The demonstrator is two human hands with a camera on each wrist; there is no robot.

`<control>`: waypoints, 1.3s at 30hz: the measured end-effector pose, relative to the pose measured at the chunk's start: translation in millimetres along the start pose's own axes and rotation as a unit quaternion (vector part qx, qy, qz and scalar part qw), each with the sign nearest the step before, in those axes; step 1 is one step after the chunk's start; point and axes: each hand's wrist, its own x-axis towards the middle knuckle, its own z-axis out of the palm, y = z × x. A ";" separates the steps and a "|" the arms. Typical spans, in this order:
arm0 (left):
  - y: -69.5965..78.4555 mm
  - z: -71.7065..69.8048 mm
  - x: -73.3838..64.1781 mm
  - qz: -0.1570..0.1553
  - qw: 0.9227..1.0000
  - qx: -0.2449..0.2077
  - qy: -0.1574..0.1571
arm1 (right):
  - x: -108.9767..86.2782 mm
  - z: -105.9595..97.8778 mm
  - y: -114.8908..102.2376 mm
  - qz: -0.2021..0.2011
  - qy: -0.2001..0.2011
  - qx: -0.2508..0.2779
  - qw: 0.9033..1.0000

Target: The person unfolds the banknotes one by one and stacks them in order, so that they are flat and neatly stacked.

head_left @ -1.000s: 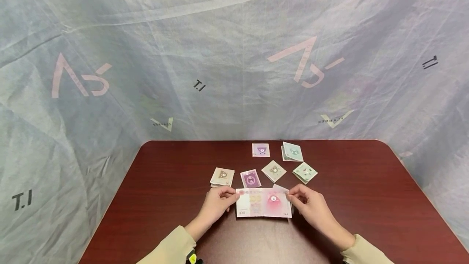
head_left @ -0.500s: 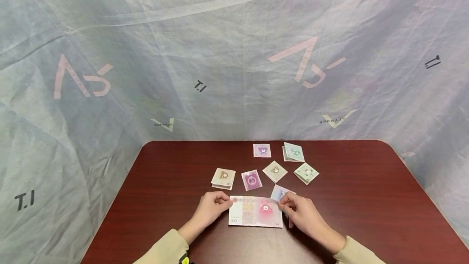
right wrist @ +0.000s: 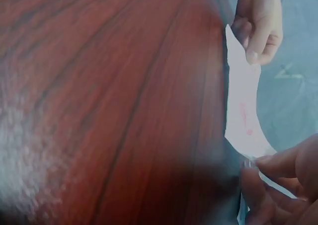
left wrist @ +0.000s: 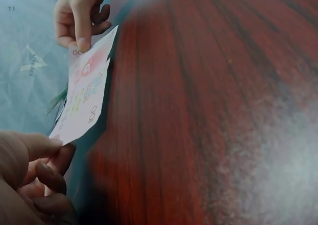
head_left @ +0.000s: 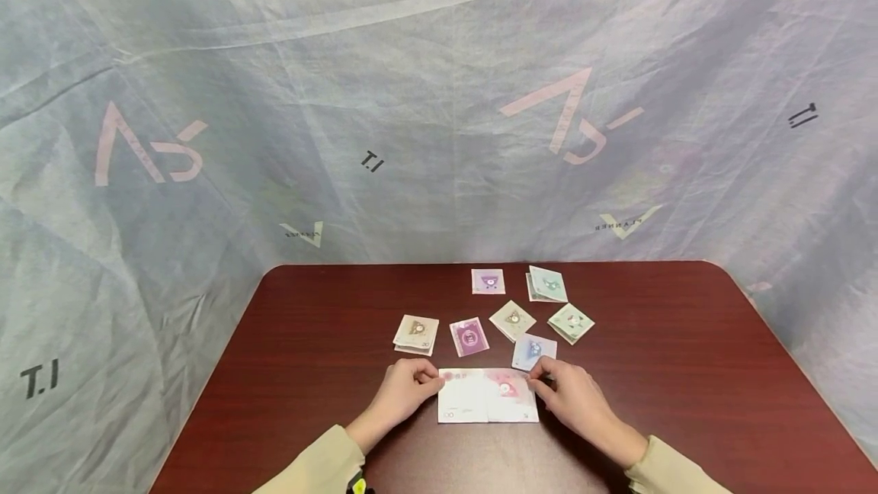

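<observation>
While the left hand [head_left: 401, 395] and the right hand [head_left: 578, 402] stay apart, each pinches one end of the same pink 100 banknote [head_left: 476, 396], near its upper corner, between thumb and fingers. The note, printed with a one-eyed cartoon figure, spans the gap between them, its long side across. A crease runs down its middle, and the right wrist view shows it bowing. Whether its lower edge touches the table [head_left: 315, 372] cannot be told.

Just beyond the right fingertips lies a small blue note [head_left: 533, 351]. Farther out are a brown note marked 20 [head_left: 415, 332], a dark purple note [head_left: 469, 337], an olive-brown note [head_left: 512, 321] turned like a diamond, and a green note [head_left: 571, 323]. Farthest away sit a light violet note [head_left: 488, 281] and a teal note [head_left: 547, 283] whose fold gapes.

Judging by how things lie, opening out the pink note looks done or very nearly so, its crease perhaps wanting smoothing. The seven others appear folded small, none opened to full length. Grey printed cloth [head_left: 425, 113] hangs behind the dark red table.
</observation>
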 end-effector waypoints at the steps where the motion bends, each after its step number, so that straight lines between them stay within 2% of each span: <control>1: 1.1 0.5 0.5 0.003 1.000 0.008 -0.001 | 0.9 0.1 0.6 0.000 0.003 -0.011 1.000; 7: 8.1 0.2 1.0 0.015 0.996 0.083 0.011 | 4.4 2.3 0.8 0.008 0.002 -0.063 0.998; 11: 13.4 0.0 0.0 0.010 0.987 0.157 0.034 | 6.0 3.8 -4.3 0.013 0.004 -0.079 0.997; 15: 15.8 1.7 -3.7 0.013 0.980 0.193 0.043 | 3.7 6.2 -9.9 0.019 0.003 -0.091 0.996; 22: 12.4 2.9 -14.8 0.010 0.983 0.173 0.059 | -0.7 15.1 -11.6 0.011 0.001 -0.103 0.995; 30: 7.6 7.1 -30.0 0.062 0.982 0.179 0.012 | -3.8 17.1 -11.7 0.013 0.004 -0.105 0.994; 34: 6.8 6.4 -30.2 0.079 0.980 0.182 0.013 | -1.3 14.2 -10.9 0.010 0.010 -0.109 0.994; 39: 5.0 7.0 -26.2 0.103 0.974 0.204 0.007 | 2.9 7.1 -10.1 0.010 -0.002 -0.107 0.994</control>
